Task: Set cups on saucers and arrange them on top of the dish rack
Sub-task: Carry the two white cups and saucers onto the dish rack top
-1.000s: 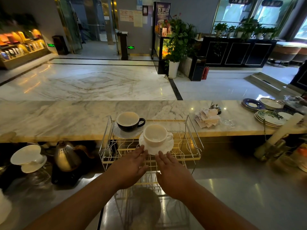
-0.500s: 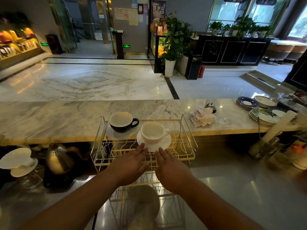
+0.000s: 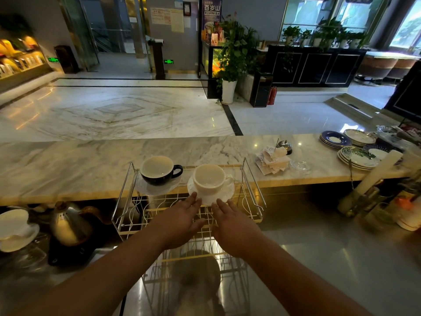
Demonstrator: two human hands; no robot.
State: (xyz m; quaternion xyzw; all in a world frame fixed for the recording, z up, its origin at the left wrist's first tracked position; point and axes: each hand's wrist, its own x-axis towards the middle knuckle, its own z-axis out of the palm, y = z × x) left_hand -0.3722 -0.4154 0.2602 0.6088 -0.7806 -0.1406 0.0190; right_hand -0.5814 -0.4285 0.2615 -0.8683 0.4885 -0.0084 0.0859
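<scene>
A gold wire dish rack (image 3: 251,179) stands on the steel counter. On its top tier, a black cup (image 3: 159,171) sits on a white saucer (image 3: 157,189) at the left. To its right a white cup (image 3: 210,179) sits on a white saucer (image 3: 224,195). My left hand (image 3: 181,221) and my right hand (image 3: 232,226) lie flat, fingers together, just in front of that saucer. Their fingertips touch or nearly touch its near rim. Neither hand holds anything.
A steel kettle (image 3: 69,226) and another white cup on a saucer (image 3: 13,231) are at the left. Stacked patterned plates (image 3: 357,156), a bell (image 3: 284,145) and paper slips (image 3: 272,159) lie on the marble bar. Bottles and a white roll (image 3: 378,172) stand at right.
Both hands have crept forward a little toward the white saucer, which sits slightly further back on the rack. The black cup has not moved.
</scene>
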